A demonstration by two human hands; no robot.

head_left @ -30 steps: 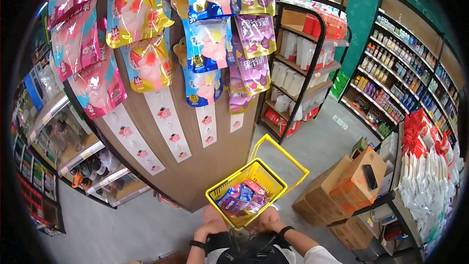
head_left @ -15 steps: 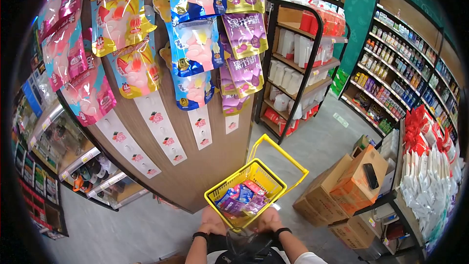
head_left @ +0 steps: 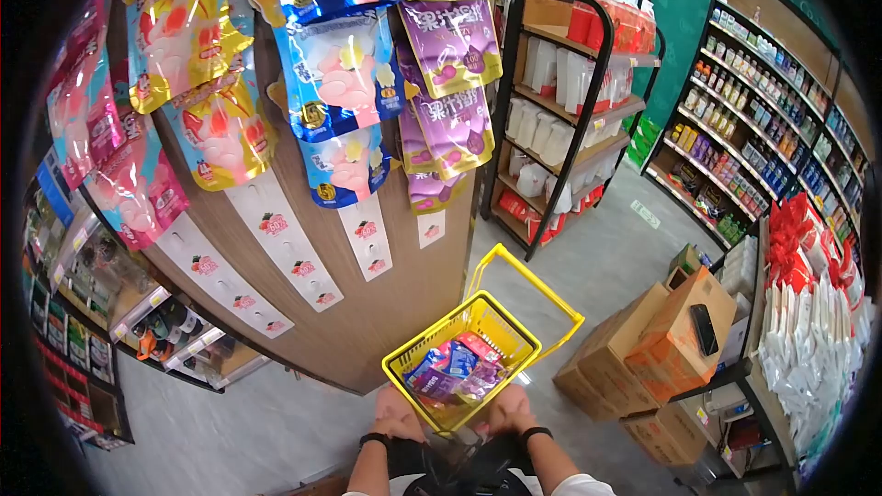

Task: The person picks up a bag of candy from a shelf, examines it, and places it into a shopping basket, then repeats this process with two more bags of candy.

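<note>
A yellow shopping basket with a raised yellow handle stands low in front of me. Inside lie several snack pouches in purple, blue and pink. Close to the basket's near left corner is my left hand, a dark band around its wrist. My right hand is beside the near right side, also with a dark wristband. Both hands rest low around my bent legs, and I cannot tell how their fingers are curled.
Rows of blue pouches, purple pouches and yellow pouches hang on a brown panel. A black shelf rack stands behind. To the right are cardboard boxes with a dark handheld device on top.
My view has shifted slightly, so the hanging pouches sit further left and look larger. The hands and basket keep nearly the same places.
</note>
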